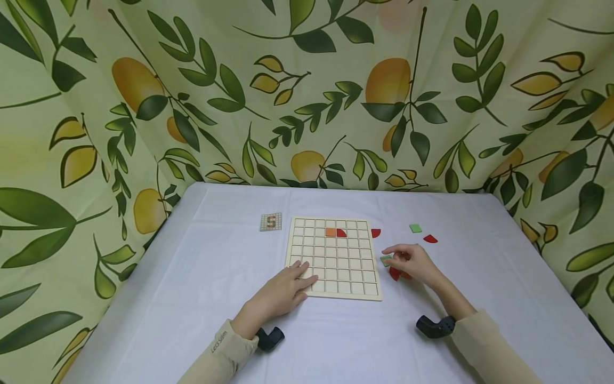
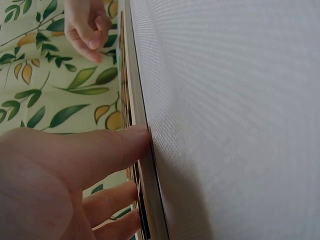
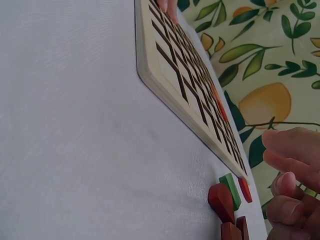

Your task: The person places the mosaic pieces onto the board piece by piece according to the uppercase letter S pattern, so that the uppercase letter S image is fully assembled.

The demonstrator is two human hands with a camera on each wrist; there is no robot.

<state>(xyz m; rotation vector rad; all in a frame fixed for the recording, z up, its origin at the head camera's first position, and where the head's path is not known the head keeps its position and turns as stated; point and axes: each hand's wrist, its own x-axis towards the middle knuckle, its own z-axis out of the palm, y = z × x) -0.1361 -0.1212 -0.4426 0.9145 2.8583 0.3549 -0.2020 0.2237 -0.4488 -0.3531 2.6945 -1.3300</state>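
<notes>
My left hand [image 1: 285, 290] rests on the near left part of a wooden grid board [image 1: 338, 258]. Its fingers lie spread on top, and in the left wrist view the thumb [image 2: 112, 150] touches the board's edge. On the grid sit an orange square tile [image 1: 331, 232] and a red quarter-round tile [image 1: 341, 233], side by side. Right of the board, my right hand [image 1: 414, 262] hovers over a green tile [image 1: 385, 260], a red tile [image 1: 394, 273] and an orange piece [image 1: 405, 276]. Nothing shows between its loosely bent fingers in the right wrist view.
A small pattern card [image 1: 271, 222] lies left of the board. Another red tile [image 1: 376, 233] is by the board's right edge. Farther right are a green square tile [image 1: 415, 228] and a red tile [image 1: 430, 239]. A leaf-print curtain [image 1: 307, 106] hangs behind the white table [image 1: 216, 240].
</notes>
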